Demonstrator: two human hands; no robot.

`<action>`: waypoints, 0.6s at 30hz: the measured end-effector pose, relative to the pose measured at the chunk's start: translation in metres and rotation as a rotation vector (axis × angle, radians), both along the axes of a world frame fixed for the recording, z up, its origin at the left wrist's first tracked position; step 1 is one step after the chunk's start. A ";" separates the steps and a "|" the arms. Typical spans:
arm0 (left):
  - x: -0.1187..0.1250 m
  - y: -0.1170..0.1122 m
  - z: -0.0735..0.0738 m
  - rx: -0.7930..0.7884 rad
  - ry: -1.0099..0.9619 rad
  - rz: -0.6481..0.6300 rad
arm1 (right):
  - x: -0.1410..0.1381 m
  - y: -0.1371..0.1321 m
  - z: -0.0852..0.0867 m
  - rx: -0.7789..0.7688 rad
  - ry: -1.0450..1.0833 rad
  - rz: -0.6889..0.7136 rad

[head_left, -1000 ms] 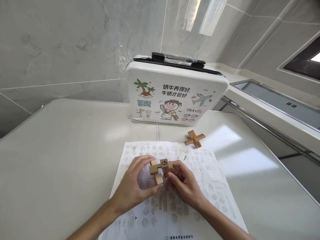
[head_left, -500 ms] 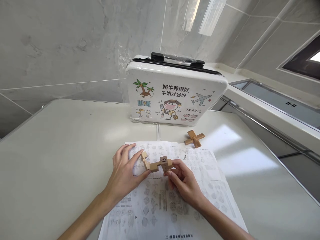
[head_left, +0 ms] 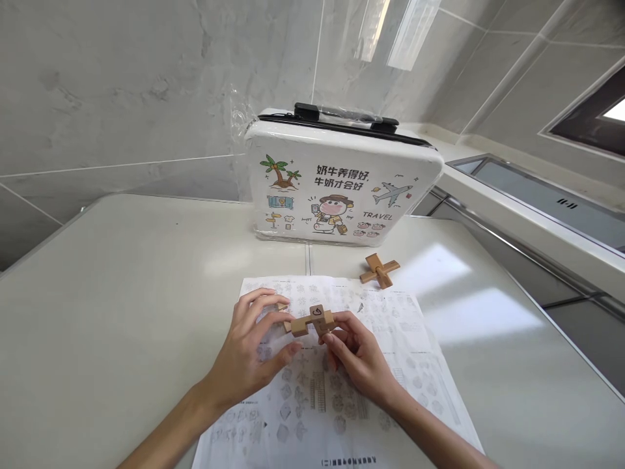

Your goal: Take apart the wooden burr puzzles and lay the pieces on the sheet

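Observation:
My right hand point(head_left: 359, 352) pinches two joined wooden puzzle pieces above the paper sheet. One is a notched piece point(head_left: 301, 326) pointing left; the other, a crossing block point(head_left: 317, 314), carries a dark handwritten mark. My left hand point(head_left: 258, 345) is at their left, its fingers curved but spread and its thumb apart from the wood. Behind its fingers shows a paler notched wooden piece point(head_left: 288, 326), mostly covered; whether it touches the joined pieces I cannot tell.
A printed paper sheet point(head_left: 390, 332) with small diagrams lies under my hands on the white table point(head_left: 146, 273). Beyond its upper right edge rests a cross-shaped wooden puzzle point(head_left: 379, 271). A white cartoon-printed case point(head_left: 297, 150) in clear plastic stands at the back against the wall.
My left thumb has come off the wood and moved down, and the left fingers now cover most of the paler piece. My right hand keeps its hold, with the pieces shifted slightly left.

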State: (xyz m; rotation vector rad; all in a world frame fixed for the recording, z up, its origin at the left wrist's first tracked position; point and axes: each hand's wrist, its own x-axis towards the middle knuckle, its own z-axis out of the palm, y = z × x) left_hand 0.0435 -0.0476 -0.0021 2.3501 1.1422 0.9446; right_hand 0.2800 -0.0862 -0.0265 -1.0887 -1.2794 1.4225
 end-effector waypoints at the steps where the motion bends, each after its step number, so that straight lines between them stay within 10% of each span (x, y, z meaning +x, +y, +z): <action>1: 0.000 0.000 0.000 0.000 -0.009 -0.004 | 0.000 0.000 0.000 0.003 -0.001 0.000; 18: 0.003 0.005 0.006 0.074 -0.085 0.057 | 0.000 -0.005 0.002 0.075 -0.118 0.103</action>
